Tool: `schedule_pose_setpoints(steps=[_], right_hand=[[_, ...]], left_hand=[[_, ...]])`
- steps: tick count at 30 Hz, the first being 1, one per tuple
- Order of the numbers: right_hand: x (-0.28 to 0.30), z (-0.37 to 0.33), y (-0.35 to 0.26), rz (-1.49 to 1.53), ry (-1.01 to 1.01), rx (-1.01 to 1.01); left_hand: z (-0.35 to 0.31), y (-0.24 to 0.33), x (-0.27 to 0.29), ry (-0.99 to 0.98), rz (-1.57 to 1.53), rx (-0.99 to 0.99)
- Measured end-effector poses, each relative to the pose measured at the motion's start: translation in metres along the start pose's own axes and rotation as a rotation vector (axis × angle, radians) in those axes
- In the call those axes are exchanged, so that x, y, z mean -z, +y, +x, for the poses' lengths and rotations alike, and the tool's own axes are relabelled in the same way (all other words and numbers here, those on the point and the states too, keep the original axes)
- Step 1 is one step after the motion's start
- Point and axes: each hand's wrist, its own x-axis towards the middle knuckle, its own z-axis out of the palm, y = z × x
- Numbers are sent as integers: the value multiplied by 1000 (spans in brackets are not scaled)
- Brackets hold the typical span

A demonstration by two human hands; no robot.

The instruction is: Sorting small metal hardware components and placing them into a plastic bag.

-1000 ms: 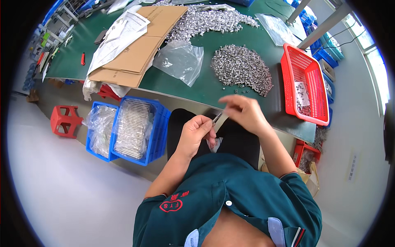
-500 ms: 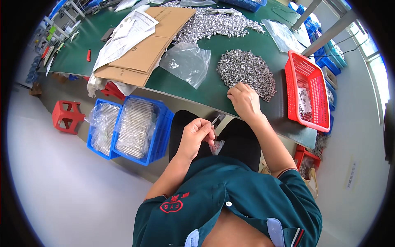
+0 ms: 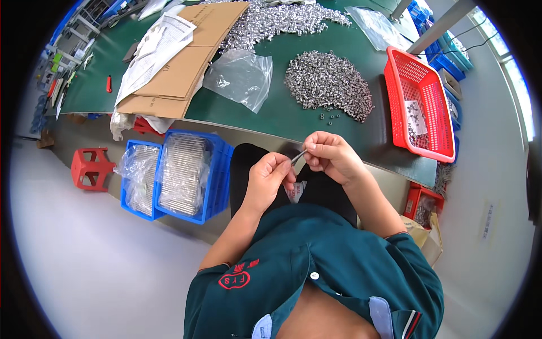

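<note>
In a pinch, my left hand (image 3: 271, 178) holds one end of a thin metal rod (image 3: 298, 157) over my lap, in front of the table edge. The fingertips of my right hand (image 3: 332, 155) are closed at the rod's other end; whether a small part is between them is too small to tell. Beyond my right hand lies a pile of small metal ring-like pieces (image 3: 327, 82). A few loose pieces (image 3: 329, 117) sit at its near side.
A red plastic basket (image 3: 396, 101) stands right of the pile on the green table (image 3: 271, 121). Further left are a clear plastic bag (image 3: 241, 79), cardboard (image 3: 186, 73) and a bigger heap of shiny pieces (image 3: 276, 25). Blue crates (image 3: 216, 181) and a red stool (image 3: 90, 168) are on the floor.
My right hand has come back from the near edge of the pile to the rod at my left hand. A few loose pieces now show beside the pile. My view has shifted slightly.
</note>
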Motion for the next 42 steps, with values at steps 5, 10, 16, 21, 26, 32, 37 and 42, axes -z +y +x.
schedule_pose_setpoints(steps=[5, 10, 16, 21, 26, 32, 37, 42], right_hand=[[6, -2, 2, 69, -43, -53], [0, -7, 6, -101, 45, 56], [-16, -23, 24, -499, 168, 431], [-3, -26, 9, -716, 184, 296], [43, -7, -14, -1207, 630, 731], [50, 8, -13, -1534, 632, 747], [54, 12, -12, -1645, 602, 792], [30, -5, -12, -781, 350, 424]], left_hand=[[-1, 2, -7, 25, 119, -36], [0, 0, -10, 26, 186, -120], [5, -2, -15, -52, -133, 37], [6, -5, -14, -60, -200, 77], [7, -7, -11, -33, -193, 103], [6, -9, -12, -29, -171, 112], [6, -7, -12, -23, -169, 94], [7, -7, -12, 4, -90, 44]])
